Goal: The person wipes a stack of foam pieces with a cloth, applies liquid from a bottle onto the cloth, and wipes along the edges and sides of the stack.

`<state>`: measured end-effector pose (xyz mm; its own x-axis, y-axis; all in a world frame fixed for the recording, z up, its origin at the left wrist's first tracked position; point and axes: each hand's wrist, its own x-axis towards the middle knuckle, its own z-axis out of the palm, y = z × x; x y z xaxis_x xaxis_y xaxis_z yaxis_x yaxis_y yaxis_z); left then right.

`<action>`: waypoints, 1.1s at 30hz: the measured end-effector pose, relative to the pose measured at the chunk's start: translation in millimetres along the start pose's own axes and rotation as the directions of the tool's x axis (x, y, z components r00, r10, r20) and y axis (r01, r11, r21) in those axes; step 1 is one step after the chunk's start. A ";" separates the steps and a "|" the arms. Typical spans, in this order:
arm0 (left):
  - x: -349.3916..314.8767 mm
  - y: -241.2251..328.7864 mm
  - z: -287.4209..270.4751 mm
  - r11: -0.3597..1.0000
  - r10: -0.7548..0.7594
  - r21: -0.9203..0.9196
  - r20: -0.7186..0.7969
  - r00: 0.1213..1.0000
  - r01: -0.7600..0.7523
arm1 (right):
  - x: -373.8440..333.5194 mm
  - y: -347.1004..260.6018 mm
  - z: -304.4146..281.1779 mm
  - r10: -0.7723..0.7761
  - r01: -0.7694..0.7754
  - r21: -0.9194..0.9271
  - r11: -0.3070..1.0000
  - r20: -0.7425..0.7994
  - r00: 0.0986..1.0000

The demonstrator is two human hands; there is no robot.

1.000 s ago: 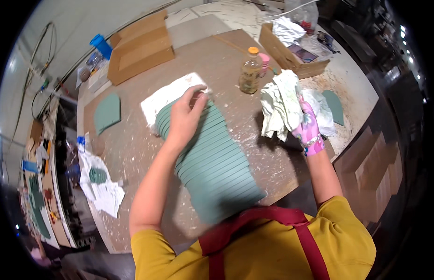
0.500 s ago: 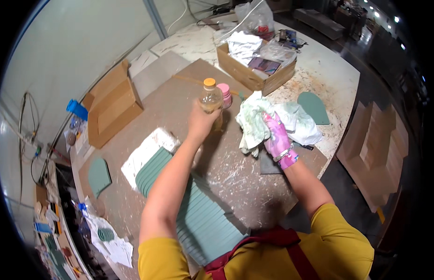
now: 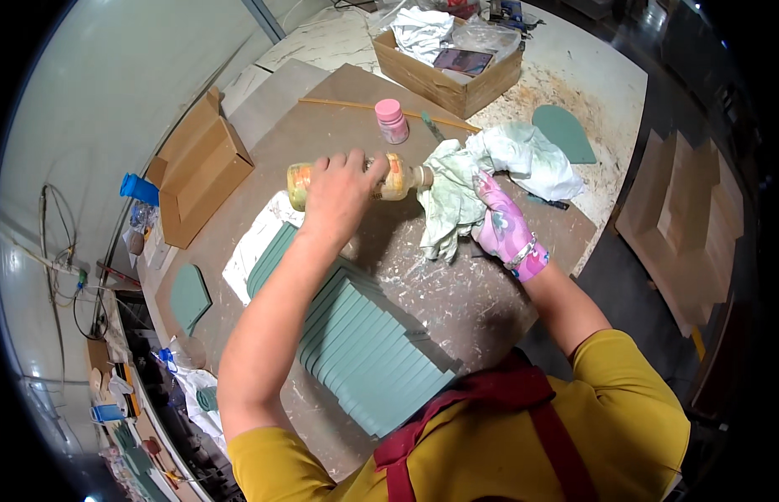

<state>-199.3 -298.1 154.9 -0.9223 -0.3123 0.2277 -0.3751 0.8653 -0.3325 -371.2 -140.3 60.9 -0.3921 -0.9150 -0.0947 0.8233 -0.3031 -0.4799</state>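
Note:
My bare left hand (image 3: pixel 343 188) is wrapped round a clear plastic bottle (image 3: pixel 395 177) with a yellowish tint. The bottle lies tipped almost level, its neck pointing right against a pale green-stained cloth (image 3: pixel 448 201). That cloth is gripped by my right hand (image 3: pixel 505 222), which wears a pink flowered glove; the fingertips are partly hidden in its folds. Whether anything flows from the bottle's mouth cannot be seen. Below my left forearm a long row of overlapping grey-green panels (image 3: pixel 381 351) leans across the table. A small pink bottle (image 3: pixel 391 121) stands beyond my left hand.
An open cardboard box (image 3: pixel 207 171) stands at the left. Far right sits a cardboard box (image 3: pixel 465 90) with cloths and a phone. A second white cloth (image 3: pixel 536 163), loose green pieces (image 3: pixel 563 134) and a thin wooden strip (image 3: pixel 339 104) lie on the brown board (image 3: pixel 490 326).
My left hand has tipped the bottle from upright to nearly level, bringing its neck to the cloth. An orange cap showed on it before; it no longer shows. My right hand keeps the cloth.

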 end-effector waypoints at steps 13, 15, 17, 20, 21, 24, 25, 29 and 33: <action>6.3 14.4 -0.5 0.993 0.109 0.036 0.052 0.993 -0.111 | -0.6 -0.2 -37.9 0.003 -0.003 -0.001 1.000 0.028 1.000; 2.2 14.4 12.6 0.994 0.083 -0.077 0.029 0.996 -0.081 | 0.4 6.7 -30.8 0.034 -0.034 0.011 0.999 0.003 0.999; -2.2 8.8 26.0 0.946 -0.005 -0.325 0.021 1.000 0.011 | 4.1 7.6 -19.5 0.109 -0.112 0.134 0.985 0.023 0.994; -6.3 -10.8 49.3 0.883 -0.249 -0.418 -0.038 0.968 0.211 | 9.3 3.4 -5.9 0.158 -0.174 0.208 0.963 0.093 0.983; -4.0 -17.9 50.7 0.847 -0.309 -0.445 0.034 0.951 0.291 | 6.8 -1.2 1.9 0.156 -0.169 0.182 0.969 0.086 0.984; -0.7 -37.2 72.0 0.238 -0.508 -0.871 0.266 0.820 0.430 | 1.4 -2.3 5.3 0.151 -0.156 0.101 0.983 0.056 0.987; -3.7 -42.5 82.0 0.160 -0.526 -0.929 0.207 0.825 0.335 | 0.1 -0.4 1.7 0.142 -0.146 0.077 0.986 0.057 0.988; -13.7 -60.2 100.8 0.200 -0.498 -0.882 0.284 0.819 0.427 | -12.6 7.5 -19.8 0.175 -0.174 0.051 0.984 -0.016 0.985; -33.7 -58.9 68.1 0.389 -0.548 -0.719 0.322 0.772 0.575 | -26.1 2.0 -25.2 0.230 -0.231 0.002 0.973 -0.036 0.972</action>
<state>-152.4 -365.3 104.5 -0.5368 -0.8413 0.0636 -0.6097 0.4389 0.6601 -369.6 -110.4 40.4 -0.2064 -0.9500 -0.2341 0.8922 -0.0845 -0.4436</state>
